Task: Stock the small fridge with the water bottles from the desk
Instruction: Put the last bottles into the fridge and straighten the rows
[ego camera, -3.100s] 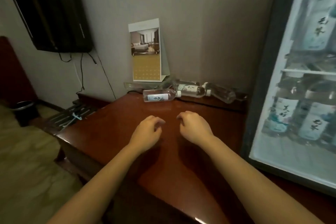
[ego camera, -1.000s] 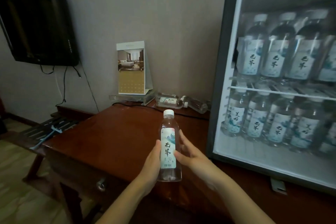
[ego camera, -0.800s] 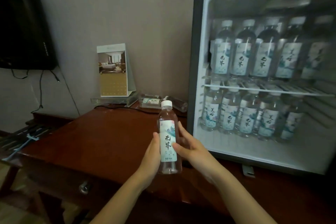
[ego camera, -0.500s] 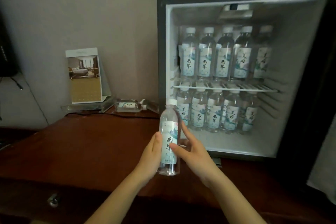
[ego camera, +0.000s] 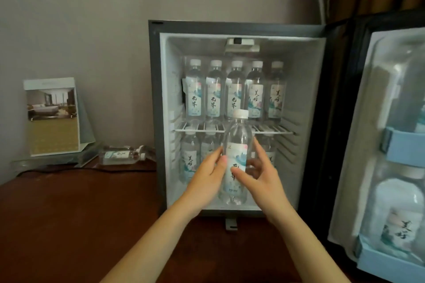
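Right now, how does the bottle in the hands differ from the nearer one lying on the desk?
The held bottle stands upright; the desk bottle lies on its side. The left hand and right hand grip the held bottle; nothing touches the desk bottle. The held bottle is before the open fridge; the desk bottle lies left of it. Both are clear with white caps.

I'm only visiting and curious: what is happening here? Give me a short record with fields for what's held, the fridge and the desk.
Held: water bottle, upright, cap on top
Left hand: grips the bottle's left side
Right hand: holds its right side, thumb on the label
Mini fridge: door open to the right
Upper shelf: five upright bottles
Below the shelf: more bottles, partly hidden by the hands
On the desk: lying bottles beside the fridge, count unclear
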Demonstrator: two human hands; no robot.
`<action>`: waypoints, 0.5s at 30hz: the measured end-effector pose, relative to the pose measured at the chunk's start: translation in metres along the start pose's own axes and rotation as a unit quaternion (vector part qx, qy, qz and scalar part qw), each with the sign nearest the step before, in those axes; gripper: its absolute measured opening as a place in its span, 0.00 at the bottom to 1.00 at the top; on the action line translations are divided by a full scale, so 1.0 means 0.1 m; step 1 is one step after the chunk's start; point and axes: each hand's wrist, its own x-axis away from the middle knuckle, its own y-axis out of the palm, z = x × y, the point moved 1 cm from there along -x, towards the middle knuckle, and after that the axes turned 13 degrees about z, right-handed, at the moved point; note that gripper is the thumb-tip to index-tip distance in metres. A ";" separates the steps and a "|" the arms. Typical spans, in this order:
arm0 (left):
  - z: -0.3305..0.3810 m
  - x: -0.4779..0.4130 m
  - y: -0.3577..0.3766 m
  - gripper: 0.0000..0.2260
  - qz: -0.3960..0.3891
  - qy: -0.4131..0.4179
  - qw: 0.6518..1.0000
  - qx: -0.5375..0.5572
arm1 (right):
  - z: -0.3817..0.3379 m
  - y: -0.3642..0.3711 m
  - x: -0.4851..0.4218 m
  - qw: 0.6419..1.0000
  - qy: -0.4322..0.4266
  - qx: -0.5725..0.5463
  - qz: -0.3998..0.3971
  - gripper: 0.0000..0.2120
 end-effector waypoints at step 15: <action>0.63 -1.38 0.82 0.24 -0.016 0.049 0.999 -0.011 | -0.28 -0.33 -1.42 0.991 -0.082 0.066 0.077 0.28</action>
